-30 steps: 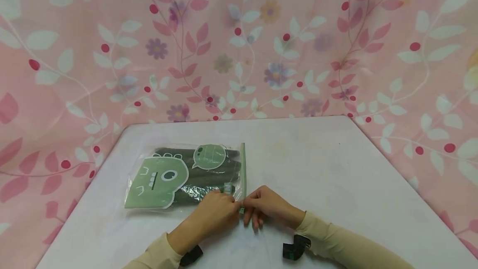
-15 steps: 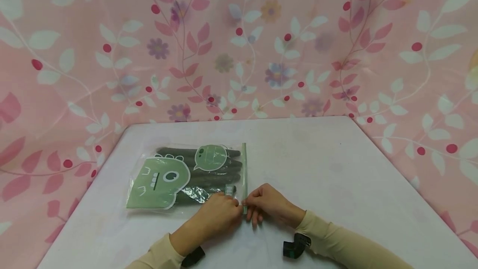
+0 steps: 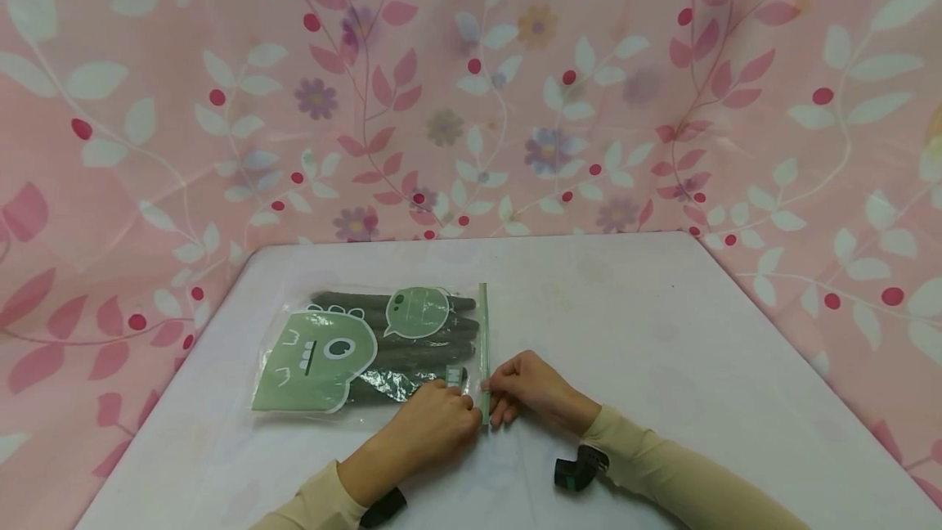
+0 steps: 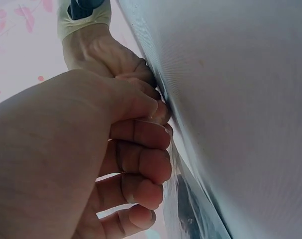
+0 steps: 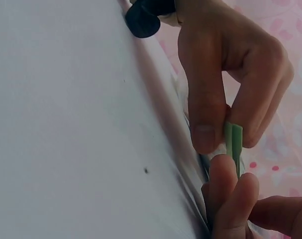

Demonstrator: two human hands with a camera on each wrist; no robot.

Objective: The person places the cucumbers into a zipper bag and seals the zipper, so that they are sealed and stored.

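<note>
A clear zip bag (image 3: 324, 362) with green cartoon monster prints lies on the table, its green zip strip (image 3: 483, 325) along the right side. Inside it shows a dark item with long finger-like parts (image 3: 456, 348). My left hand (image 3: 434, 424) pinches the bag's near right corner; from the right wrist view, its thumb and forefinger are at the end of the green strip (image 5: 234, 139). My right hand (image 3: 540, 391) pinches the strip slightly farther from me, its fingertips (image 5: 223, 174) close to the left hand's. The left wrist view has clear film (image 4: 178, 194) beside the left fingers.
The white-covered table (image 3: 625, 317) extends to the right and behind the bag. A pink floral cloth (image 3: 471, 105) hangs behind it. Dark devices sit at both wrists, the right one (image 3: 581, 467) just above the table.
My right hand has slid a little along the zip strip, away from me and from the left hand. The left hand stays at the bag's near corner.
</note>
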